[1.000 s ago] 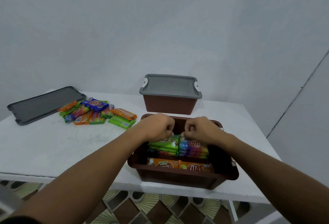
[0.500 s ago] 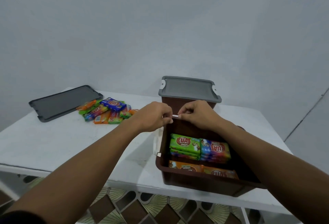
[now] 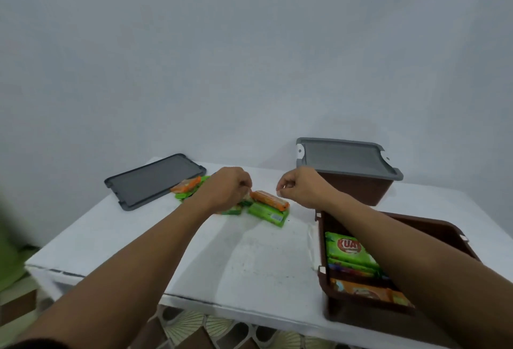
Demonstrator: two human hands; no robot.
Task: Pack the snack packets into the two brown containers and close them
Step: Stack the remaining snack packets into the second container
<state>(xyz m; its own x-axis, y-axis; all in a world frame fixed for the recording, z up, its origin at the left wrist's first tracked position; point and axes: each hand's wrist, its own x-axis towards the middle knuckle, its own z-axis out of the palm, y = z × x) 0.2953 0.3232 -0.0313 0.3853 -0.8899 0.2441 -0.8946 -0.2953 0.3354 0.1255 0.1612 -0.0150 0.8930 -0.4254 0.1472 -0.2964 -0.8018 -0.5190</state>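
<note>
Several snack packets lie in a loose pile at mid-table, an orange packet [image 3: 269,200] on top of a green packet [image 3: 267,214]. My left hand [image 3: 226,190] lies over the pile with its fingers curled down at the orange packet's end; whether it grips one is hidden. My right hand [image 3: 301,187] hovers just right of the pile, fingers curled, holding nothing. The open brown container [image 3: 358,310] sits at the right front with green packets [image 3: 347,248] and orange packets [image 3: 366,291] inside, under my right forearm. Behind it stands the second brown container [image 3: 358,190] with its grey lid [image 3: 347,158] on.
A loose grey lid [image 3: 155,179] lies flat at the back left of the white table [image 3: 249,260], touching the pile's far side. The wall is close behind. The table's front edge runs just below my forearms, with patterned floor underneath.
Both hands have left the open container and moved left to the loose pile. The view has swung left, so the open container now sits at the right edge.
</note>
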